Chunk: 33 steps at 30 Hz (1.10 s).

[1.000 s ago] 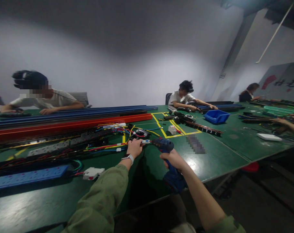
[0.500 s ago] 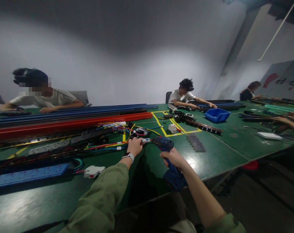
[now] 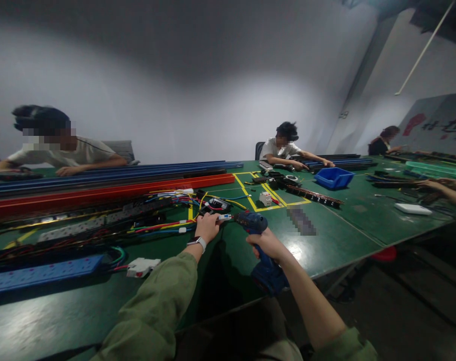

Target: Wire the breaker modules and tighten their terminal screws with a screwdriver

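My right hand (image 3: 271, 244) is wrapped round the grip of a dark blue cordless drill (image 3: 255, 220), its bit pointing left. In the closed fingers of my left hand (image 3: 208, 226) is a small white and blue electrical part (image 3: 223, 217). The drill's tip meets or nearly meets the right end of this part; I cannot tell which. Coloured wires (image 3: 175, 225) in red, yellow, green and blue run beside my left hand. Just beyond it lies a black part with a pale face (image 3: 218, 203). A watch sits on my left wrist.
The green table (image 3: 348, 235) carries a red rail (image 3: 197, 183), a blue socket strip (image 3: 43, 275), a white breaker (image 3: 143, 267), another breaker (image 3: 266, 199) and a blue bin (image 3: 333, 178). A blurred flat object (image 3: 302, 221) lies right of the drill. Several people work around the table.
The whole view has shifted slightly, so things appear a little further left. Both hands keep their grips, and the drill stays against or close to the small part.
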Each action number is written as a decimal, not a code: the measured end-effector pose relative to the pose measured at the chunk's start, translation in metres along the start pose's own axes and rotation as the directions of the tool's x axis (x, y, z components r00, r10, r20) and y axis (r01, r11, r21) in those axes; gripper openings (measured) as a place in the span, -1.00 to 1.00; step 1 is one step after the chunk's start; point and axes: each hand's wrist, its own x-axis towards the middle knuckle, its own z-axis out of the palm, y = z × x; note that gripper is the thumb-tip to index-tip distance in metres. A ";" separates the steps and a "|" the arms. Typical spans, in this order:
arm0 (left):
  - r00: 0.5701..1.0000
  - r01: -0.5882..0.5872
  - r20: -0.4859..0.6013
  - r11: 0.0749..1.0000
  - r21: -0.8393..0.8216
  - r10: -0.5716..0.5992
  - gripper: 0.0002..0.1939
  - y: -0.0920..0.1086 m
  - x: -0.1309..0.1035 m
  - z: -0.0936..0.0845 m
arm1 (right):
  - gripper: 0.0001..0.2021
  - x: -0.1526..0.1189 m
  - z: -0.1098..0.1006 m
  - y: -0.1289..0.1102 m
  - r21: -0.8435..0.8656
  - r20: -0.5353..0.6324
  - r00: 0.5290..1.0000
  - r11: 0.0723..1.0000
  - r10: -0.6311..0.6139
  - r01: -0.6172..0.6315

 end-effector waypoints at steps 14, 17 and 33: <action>0.999 -0.011 -0.036 1.000 -0.008 0.011 -0.69 -0.001 0.001 0.002 | -0.87 -0.004 0.000 -0.003 0.025 -0.003 1.000 1.000 0.006 -0.006; 0.999 -0.016 -0.031 1.000 0.003 0.016 -0.69 -0.001 0.001 0.001 | -0.87 -0.003 0.000 -0.002 0.026 -0.012 1.000 1.000 0.004 -0.004; 0.999 -0.024 -0.046 1.000 -0.001 0.024 -0.70 -0.004 0.003 0.006 | -0.88 -0.002 -0.001 -0.001 0.039 -0.004 1.000 0.999 -0.015 0.015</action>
